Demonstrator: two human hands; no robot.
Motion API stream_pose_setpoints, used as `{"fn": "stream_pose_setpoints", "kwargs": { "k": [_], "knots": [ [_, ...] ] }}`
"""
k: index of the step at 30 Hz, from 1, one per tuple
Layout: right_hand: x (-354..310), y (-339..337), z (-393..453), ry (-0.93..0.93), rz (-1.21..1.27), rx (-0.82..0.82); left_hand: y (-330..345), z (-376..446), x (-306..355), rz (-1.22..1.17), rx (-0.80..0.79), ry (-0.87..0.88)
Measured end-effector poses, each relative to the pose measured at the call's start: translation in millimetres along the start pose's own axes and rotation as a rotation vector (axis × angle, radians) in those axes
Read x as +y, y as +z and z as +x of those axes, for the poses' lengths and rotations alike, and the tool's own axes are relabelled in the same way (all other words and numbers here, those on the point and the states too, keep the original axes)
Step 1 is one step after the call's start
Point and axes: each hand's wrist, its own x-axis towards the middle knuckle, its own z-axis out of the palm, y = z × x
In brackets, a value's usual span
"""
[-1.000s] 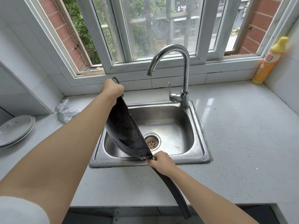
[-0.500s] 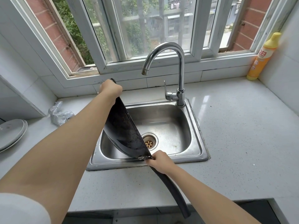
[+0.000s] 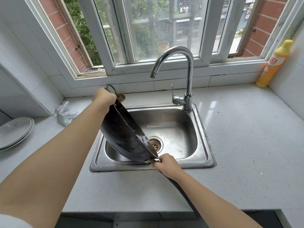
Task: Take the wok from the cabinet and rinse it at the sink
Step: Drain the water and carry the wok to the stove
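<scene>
Yellow detergent bottle (image 3: 273,63) upright at right by the window; stacked plates (image 3: 14,131) at left edge; crumpled silvery scrubber (image 3: 65,113) near them.

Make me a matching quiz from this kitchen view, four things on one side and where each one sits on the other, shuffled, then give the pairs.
Things:
1. wok
2. bottle
3. plates
4. scourer

Places:
A. far right corner of the counter, by the wall
B. tilted on edge over the sink
C. left edge of the counter
D. counter between the plates and the sink

Pairs: 1-B, 2-A, 3-C, 4-D
</scene>
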Motion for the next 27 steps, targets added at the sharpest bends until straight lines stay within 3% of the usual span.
{"fn": "stream_pose_setpoints", "kwargs": {
  "k": [9,17,27],
  "knots": [
    [0.6,-34.4,2.9,0.070,-0.030,0.087,-12.6,-2.1,-63.6,-0.419,0.011,-0.120],
    [-2.8,-66.6,-9.0,0.107,0.177,-0.162,-12.5,-35.0,-100.4,-0.641,-0.017,-0.189],
    [15.8,-70.8,-12.5,0.091,-0.048,-0.001,16.6,-83.8,-157.3,-0.835,-0.006,-0.192]
  ]
}}
